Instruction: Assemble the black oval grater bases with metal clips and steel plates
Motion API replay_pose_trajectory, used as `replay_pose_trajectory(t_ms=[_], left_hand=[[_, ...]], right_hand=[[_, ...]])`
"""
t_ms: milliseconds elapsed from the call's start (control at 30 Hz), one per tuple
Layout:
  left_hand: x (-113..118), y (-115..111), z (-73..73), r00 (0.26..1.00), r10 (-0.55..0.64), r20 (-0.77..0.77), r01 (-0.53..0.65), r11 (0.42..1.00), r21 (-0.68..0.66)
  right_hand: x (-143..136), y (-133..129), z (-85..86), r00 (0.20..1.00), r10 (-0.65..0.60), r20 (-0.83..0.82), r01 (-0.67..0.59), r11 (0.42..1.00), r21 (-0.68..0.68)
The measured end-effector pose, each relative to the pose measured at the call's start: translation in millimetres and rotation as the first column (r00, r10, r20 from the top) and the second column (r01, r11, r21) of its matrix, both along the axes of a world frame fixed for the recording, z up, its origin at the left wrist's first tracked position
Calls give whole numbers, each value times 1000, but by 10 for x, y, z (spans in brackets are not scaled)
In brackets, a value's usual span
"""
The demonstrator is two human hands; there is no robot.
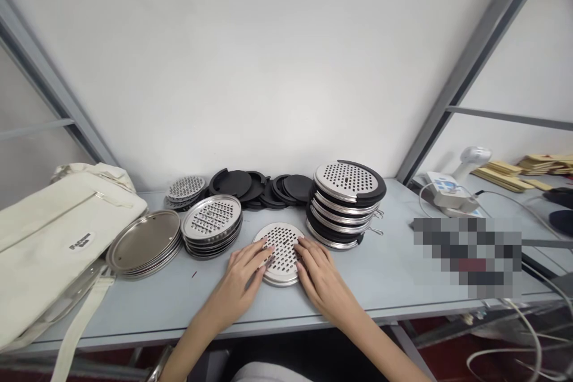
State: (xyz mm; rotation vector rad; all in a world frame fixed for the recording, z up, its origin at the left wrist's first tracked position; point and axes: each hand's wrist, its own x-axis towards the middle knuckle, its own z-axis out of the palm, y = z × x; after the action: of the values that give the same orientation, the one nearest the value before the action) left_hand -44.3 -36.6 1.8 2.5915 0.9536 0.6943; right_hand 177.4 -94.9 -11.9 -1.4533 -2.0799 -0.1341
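Note:
A round metal grater disc (283,250) with rows of slots lies on the table in front of me, apparently on another metal rim. My left hand (244,274) grips its left edge, fingertips on the slotted face and thumb low at the rim. On the opposite edge my right hand (320,271) holds it the same way, fingers bent over the top. Just left stands a stack of metal grater discs (212,218). Right of the disc rises a tall stack of graters with black rims (347,182); small wire loops stick out at its side.
Plain metal discs (144,245) are stacked at left beside a cream bag (67,239). Smaller grater discs (187,188) and black round parts (239,185) lie along the wall. At right are a blurred-out patch (468,256), a white scanner-like device (474,158), cables and yellowish strips (504,176).

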Motion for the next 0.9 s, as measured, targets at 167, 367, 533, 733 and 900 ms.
replay_pose_trajectory(t_ms=[167,367,533,733,900], left_hand=[[-12,30,-35,999,-24,-48,24,1000,-5],[-14,36,-16,999,-33,-19,33,999,5],[-7,28,27,998,-62,10,62,998,24],[-2,30,37,997,-65,37,64,998,21],[-11,16,45,998,-59,31,58,998,33]], right_hand=[[1,24,-6,1000,4,22,-4,1000,-4],[-11,29,-10,996,-18,82,15,999,45],[-35,8,-12,993,-30,110,21,996,87],[-32,-3,-5,997,-38,73,37,999,16],[3,-3,-12,996,-18,84,22,999,-44]])
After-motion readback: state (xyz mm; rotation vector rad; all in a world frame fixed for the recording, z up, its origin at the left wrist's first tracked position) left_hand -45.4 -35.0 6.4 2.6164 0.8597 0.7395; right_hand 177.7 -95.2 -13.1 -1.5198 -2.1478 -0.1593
